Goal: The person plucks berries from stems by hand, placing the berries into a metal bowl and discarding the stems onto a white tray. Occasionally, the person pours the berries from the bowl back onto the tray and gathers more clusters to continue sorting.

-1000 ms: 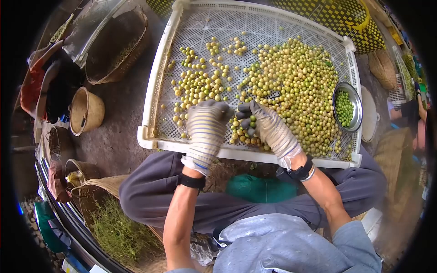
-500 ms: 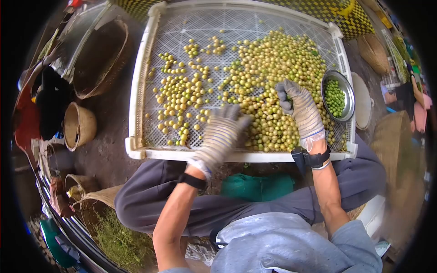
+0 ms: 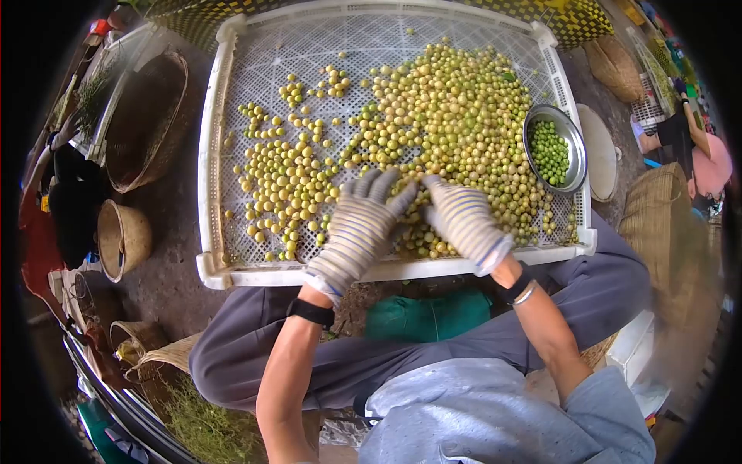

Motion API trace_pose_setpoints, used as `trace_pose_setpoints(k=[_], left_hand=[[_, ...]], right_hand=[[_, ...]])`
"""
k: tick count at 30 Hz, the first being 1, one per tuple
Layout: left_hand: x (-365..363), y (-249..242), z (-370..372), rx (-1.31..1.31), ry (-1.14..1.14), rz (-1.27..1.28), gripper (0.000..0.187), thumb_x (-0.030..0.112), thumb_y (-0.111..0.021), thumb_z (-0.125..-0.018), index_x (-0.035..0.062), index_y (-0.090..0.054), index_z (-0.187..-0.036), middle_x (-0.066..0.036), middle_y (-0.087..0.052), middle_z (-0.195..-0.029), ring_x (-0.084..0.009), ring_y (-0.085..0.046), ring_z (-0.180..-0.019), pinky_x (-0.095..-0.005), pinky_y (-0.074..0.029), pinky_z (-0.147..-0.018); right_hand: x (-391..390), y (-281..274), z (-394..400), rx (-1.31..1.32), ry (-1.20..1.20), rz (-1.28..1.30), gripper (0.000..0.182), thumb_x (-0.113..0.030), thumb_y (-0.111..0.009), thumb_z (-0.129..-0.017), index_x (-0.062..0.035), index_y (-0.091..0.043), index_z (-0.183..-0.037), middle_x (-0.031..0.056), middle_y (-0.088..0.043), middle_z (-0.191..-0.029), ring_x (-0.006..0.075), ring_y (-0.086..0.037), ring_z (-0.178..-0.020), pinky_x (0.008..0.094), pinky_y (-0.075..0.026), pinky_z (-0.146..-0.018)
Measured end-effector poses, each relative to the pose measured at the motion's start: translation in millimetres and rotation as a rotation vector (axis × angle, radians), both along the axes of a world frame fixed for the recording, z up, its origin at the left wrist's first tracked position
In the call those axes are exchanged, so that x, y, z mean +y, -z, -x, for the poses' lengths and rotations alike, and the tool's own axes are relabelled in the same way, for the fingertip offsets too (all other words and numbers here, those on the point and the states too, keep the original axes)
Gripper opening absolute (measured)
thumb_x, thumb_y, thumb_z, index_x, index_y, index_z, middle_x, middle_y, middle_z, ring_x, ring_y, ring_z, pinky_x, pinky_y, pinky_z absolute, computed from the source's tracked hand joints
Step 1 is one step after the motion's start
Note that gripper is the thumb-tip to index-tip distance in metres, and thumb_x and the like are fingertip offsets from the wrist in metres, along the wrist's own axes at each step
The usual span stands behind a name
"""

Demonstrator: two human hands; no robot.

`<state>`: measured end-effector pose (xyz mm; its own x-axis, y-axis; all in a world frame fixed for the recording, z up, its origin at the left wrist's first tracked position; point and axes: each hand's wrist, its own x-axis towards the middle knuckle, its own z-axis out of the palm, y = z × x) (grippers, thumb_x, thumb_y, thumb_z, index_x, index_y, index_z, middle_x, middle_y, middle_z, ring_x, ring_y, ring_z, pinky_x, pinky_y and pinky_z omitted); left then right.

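Note:
A white mesh tray lies in front of me, bearing a large heap of yellow-green round fruits and a looser group of them on its left. My left hand, in a striped glove, rests on the fruits near the front edge, fingers spread. Close to its right, my right hand, gloved too, reaches into the heap; its fingertips are blurred and partly hidden. A metal bowl with small green fruits sits at the tray's right side.
Woven baskets stand at the left and right. A round pale lid lies beside the tray. Green cloth is below the tray. Other people are at the left and right.
My right hand has moved left and down toward my left hand, from above the heap to its front part. The whole view has shifted slightly, with the tray further left.

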<state>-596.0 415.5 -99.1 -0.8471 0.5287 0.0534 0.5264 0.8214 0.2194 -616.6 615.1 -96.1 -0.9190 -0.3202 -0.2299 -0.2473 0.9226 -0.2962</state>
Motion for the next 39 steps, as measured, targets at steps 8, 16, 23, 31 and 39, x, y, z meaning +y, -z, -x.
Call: trace_pose_setpoints(k=[8, 16, 23, 31, 39], left_hand=[[-55, 6, 6, 0.059, -0.306, 0.039, 0.061, 0.018, -0.082, -0.075, 0.0229, -0.062, -0.133, -0.014, -0.053, -0.143, -0.0374, -0.046, -0.133, -0.0536, -0.038, -0.109], [3, -6, -14, -0.043, 0.065, -0.131, 0.055, 0.019, -0.082, -0.073, 0.0218, -0.067, -0.126, -0.011, -0.060, -0.128, -0.0349, -0.052, -0.127, -0.0511, -0.042, -0.105], [-44, 5, -3, 0.129, -0.329, -0.048, 0.034, 0.010, -0.076, -0.077, 0.0174, -0.071, -0.110, -0.009, -0.065, -0.115, -0.0329, -0.059, -0.108, -0.0464, -0.047, -0.093], [-10, 9, -17, -0.006, -0.129, -0.372, 0.021, 0.015, -0.082, -0.074, 0.0183, -0.073, -0.093, -0.003, -0.066, -0.093, -0.0294, -0.062, -0.094, -0.0450, -0.043, -0.091], [-28, 10, -14, 0.085, -0.317, 0.026, 0.010, 0.024, -0.074, -0.082, 0.0184, -0.069, -0.088, -0.005, -0.064, -0.087, -0.0289, -0.060, -0.090, -0.0450, -0.042, -0.091]], right_hand=[[7, -21, 19, -0.011, -0.071, 0.183, 0.032, -0.034, -0.069, -0.090, -0.0093, -0.067, -0.110, 0.0155, -0.071, -0.076, 0.0356, -0.069, -0.071, 0.0480, -0.053, -0.067], [54, -25, -19, -0.085, -0.158, 0.007, 0.024, -0.028, -0.073, -0.084, -0.0072, -0.062, -0.090, 0.0150, -0.068, -0.073, 0.0362, -0.069, -0.073, 0.0496, -0.052, -0.068], [41, -7, -19, 0.073, 0.071, 0.113, 0.024, -0.030, -0.071, -0.089, -0.0084, -0.065, -0.098, 0.0143, -0.070, -0.082, 0.0348, -0.069, -0.076, 0.0456, -0.053, -0.069], [27, -16, -20, -0.041, -0.122, 0.127, 0.021, -0.025, -0.068, -0.091, -0.0082, -0.071, -0.103, 0.0135, -0.073, -0.092, 0.0328, -0.071, -0.081, 0.0427, -0.056, -0.072], [23, -12, -21, 0.056, -0.185, 0.236, 0.019, -0.021, -0.070, -0.089, -0.0089, -0.073, -0.104, 0.0127, -0.074, -0.095, 0.0311, -0.072, -0.083, 0.0399, -0.057, -0.072]])
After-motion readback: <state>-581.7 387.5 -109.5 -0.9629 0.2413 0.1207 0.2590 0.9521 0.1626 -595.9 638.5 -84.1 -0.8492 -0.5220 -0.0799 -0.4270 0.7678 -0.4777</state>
